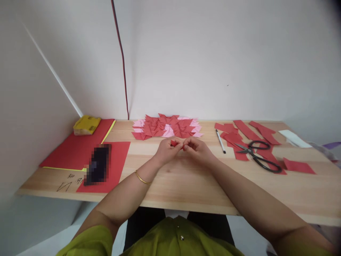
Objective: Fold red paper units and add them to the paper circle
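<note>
My left hand (168, 149) and my right hand (196, 150) meet over the middle of the wooden table, fingertips pinched close together. Between them is a small piece of red paper (173, 143), mostly hidden by the fingers, so its folded shape is hard to make out. Both hands are closed on it. Just behind them, against the wall, lies a cluster of folded red and pink paper pieces (167, 126) with pointed ends.
To the right, black-handled scissors (249, 151) lie on loose red paper strips (246, 129), beside a pen (220, 141) and white paper (294, 138). At left are red sheets (119, 156), a dark blurred object (98, 165) and a yellow packet (87, 125).
</note>
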The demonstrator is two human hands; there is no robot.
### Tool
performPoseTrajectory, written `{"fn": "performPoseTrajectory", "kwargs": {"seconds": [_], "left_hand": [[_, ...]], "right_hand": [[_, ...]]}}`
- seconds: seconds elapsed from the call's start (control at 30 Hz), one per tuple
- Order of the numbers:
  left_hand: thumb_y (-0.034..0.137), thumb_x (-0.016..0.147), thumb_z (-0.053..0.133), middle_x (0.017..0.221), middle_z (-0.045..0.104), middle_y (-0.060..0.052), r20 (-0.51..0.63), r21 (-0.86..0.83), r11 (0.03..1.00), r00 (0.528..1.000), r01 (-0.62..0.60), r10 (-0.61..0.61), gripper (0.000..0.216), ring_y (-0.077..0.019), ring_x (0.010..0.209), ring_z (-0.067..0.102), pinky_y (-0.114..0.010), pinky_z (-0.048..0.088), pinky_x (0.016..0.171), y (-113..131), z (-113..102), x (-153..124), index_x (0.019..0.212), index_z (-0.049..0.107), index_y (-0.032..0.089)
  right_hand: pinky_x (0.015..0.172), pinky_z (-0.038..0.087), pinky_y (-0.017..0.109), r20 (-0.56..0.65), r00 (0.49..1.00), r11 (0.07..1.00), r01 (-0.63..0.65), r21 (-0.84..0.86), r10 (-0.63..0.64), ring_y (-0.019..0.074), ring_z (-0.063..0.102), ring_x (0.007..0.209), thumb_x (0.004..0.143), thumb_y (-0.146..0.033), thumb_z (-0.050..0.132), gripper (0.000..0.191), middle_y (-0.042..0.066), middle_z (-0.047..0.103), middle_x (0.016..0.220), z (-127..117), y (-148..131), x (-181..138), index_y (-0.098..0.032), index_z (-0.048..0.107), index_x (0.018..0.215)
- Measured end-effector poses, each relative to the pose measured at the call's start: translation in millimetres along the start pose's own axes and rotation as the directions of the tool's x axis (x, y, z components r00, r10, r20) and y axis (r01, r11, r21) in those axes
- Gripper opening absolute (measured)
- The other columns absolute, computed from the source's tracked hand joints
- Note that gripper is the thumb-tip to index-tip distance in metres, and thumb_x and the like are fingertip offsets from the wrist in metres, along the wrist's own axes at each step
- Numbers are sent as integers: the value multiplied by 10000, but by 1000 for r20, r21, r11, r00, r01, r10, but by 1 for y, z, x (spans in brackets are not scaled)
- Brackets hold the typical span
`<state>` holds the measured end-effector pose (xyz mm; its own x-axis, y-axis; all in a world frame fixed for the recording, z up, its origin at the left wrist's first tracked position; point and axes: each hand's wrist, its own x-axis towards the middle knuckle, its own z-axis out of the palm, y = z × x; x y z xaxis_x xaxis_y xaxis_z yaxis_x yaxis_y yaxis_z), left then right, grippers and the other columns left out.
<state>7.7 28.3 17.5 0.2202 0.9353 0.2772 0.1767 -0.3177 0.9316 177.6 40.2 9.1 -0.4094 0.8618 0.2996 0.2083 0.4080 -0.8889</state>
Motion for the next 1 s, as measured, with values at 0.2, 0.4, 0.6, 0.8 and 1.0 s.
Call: {"fn": "performPoseTrajectory", "kwargs": {"seconds": [0.2, 0.4, 0.6, 0.8, 1.0], "left_hand": [[193, 788, 529, 728, 618, -35, 16, 291, 934, 977, -208, 212, 146, -159, 734, 538, -277, 385, 708, 4, 4, -3, 688, 634, 190], [264, 775, 577, 683, 622, -16, -51, 58, 998, 998, -25, 28, 148, -135, 660, 538, -257, 397, 655, 4, 4, -2, 674, 635, 174], [348, 749, 642, 665, 624, -20, 30, -247, 966, 997, 71, -65, 222, -120, 648, 536, -253, 419, 660, 2, 1, 0, 663, 618, 146], [360, 728, 684, 671, 628, -46, 140, -528, 826, 979, 198, -146, 255, -136, 673, 582, -276, 444, 690, -2, 3, 2, 684, 616, 118], [382, 687, 724, 841, 661, -49, 108, -700, 643, 936, 311, -335, 352, -143, 744, 617, -327, 472, 746, -6, 4, 3, 933, 626, 151]], "right_hand": [[567, 367, 256, -132, 989, 980, 35, -197, -62, 123, 475, 583, 720, -155, 537, 103, -6, 534, 612, 7, -3, -1, -193, 487, 638], [585, 395, 255, -17, 1000, 1000, -13, 24, 13, 123, 493, 617, 803, -280, 538, 134, -1, 557, 674, 3, 0, 0, -189, 513, 709], [649, 429, 275, 47, 999, 991, -33, 127, 27, 135, 536, 680, 829, -362, 562, 189, 18, 599, 730, -2, 0, 0, -185, 545, 766], [683, 437, 276, 94, 994, 968, -79, 237, 58, 130, 552, 694, 834, -409, 569, 238, 11, 595, 718, -3, 2, 0, -178, 542, 782], [625, 439, 272, -72, 996, 983, -43, 177, 56, 127, 547, 641, 799, -445, 605, 275, 8, 585, 689, 0, 4, 3, -186, 532, 746]]}}
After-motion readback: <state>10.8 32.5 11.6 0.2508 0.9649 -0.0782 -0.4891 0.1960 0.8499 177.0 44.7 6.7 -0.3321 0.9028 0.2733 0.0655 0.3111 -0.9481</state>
